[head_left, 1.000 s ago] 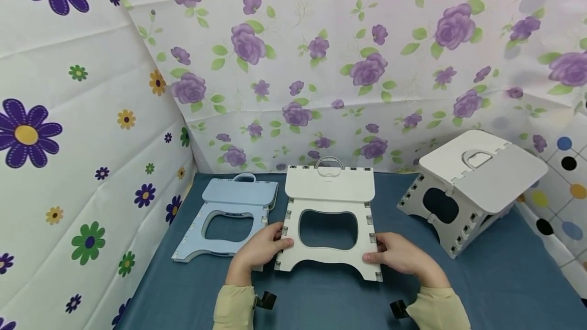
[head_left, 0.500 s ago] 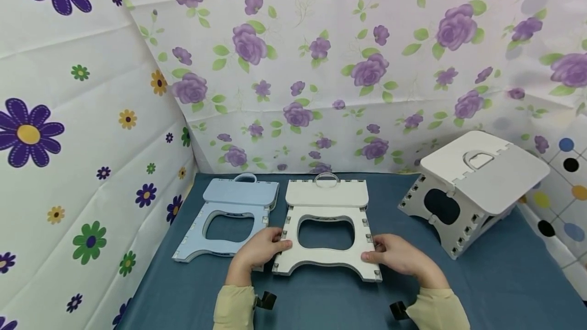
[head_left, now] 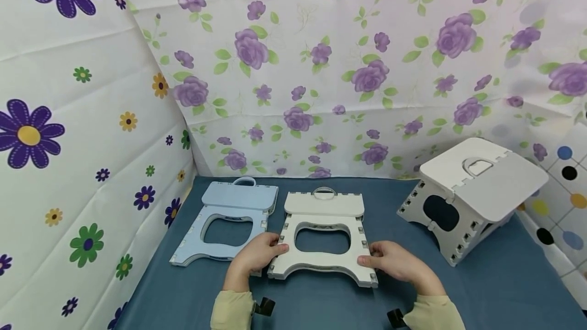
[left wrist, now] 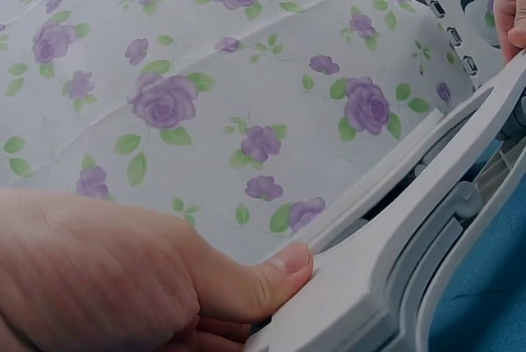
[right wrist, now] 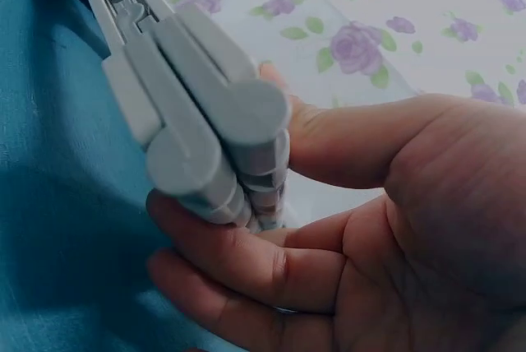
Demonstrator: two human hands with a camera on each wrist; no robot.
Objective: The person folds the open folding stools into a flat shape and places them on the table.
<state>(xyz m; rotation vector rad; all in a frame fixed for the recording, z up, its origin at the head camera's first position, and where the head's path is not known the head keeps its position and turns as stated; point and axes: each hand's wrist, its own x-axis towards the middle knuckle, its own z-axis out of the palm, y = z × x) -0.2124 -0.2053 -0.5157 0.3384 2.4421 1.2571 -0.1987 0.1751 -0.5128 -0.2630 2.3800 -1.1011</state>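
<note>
A white folding step stool (head_left: pixel 323 207), folded flat, is tilted low over the table, its wire-like handle toward the back wall. My left hand (head_left: pixel 259 252) grips its left edge, thumb on top and fingers beneath. On the opposite edge my right hand (head_left: pixel 398 261) pinches it between thumb and curled fingers. The right wrist view shows the stool's stacked hinged leg ends (right wrist: pixel 222 138) between that thumb and the fingers. In the left wrist view the left thumb presses the top panel (left wrist: pixel 345 270) by the front edge.
A folded light-blue stool (head_left: pixel 238 195) lies directly to the left, partly behind my left hand. Unfolded, a grey-white stool (head_left: pixel 481 177) stands at the back right. Flowered cloth walls (head_left: pixel 298 65) enclose the dark blue table (head_left: pixel 495 289) behind and at the sides.
The white stool's far, handle end has come down toward the table, so it lies flatter. Both hands have kept their hold on its sides.
</note>
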